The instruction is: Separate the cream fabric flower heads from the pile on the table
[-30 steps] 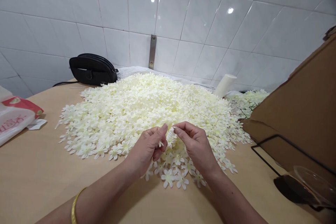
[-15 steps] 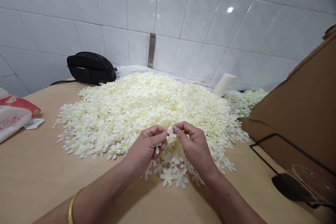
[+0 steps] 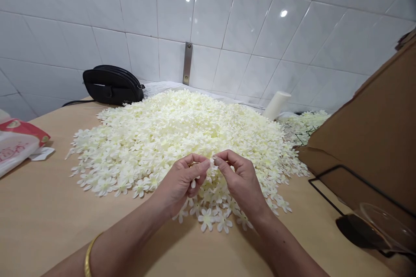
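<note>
A broad heap of small white and pale-yellow artificial flowers covers the middle of the table. My left hand is closed in front of the heap, thumb against index finger. One white petal shows between its curled fingers; the rest of that flower is hidden. Close beside it, my right hand pinches with thumb and forefinger. What lies in that pinch is too small to tell from the white blossoms behind. The two sets of fingertips nearly meet. Several loose flowers lie on the table below the hands.
A black bag stands at the back left by the tiled wall. At the left edge lies a red and white packet. To the right are a cardboard box, a white cylinder and sunglasses on the table.
My left thumb tip has shifted slightly right, nearer the right fingertips. The right hand stays almost in place, and the heap looks the same.
</note>
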Demonstrator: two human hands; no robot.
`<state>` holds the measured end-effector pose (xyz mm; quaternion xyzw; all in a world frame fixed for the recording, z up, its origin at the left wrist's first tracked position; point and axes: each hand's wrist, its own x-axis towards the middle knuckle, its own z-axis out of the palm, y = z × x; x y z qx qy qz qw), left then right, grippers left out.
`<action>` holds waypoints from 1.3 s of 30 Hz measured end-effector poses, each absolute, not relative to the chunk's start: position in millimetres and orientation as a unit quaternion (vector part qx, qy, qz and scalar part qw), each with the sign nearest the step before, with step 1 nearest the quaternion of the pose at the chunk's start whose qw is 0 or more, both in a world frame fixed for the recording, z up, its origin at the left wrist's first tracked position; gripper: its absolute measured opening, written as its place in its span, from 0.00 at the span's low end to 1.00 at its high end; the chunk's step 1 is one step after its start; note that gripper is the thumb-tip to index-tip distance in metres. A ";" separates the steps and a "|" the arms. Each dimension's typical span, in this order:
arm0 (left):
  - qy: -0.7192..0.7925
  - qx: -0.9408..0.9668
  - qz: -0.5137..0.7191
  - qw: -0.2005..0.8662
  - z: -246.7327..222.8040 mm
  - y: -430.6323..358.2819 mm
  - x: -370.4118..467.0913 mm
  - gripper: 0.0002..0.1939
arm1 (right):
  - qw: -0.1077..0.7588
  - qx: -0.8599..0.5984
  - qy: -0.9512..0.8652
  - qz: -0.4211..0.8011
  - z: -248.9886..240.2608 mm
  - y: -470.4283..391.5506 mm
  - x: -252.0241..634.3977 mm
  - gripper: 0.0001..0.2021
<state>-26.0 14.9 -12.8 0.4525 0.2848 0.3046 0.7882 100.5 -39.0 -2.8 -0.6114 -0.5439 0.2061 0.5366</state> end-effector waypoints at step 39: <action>0.299 0.457 0.308 0.779 -12.3 13.6 -25.4 0.15 | 0.493 -0.680 -0.541 0.044 -10.0 -30.9 120.5 0.09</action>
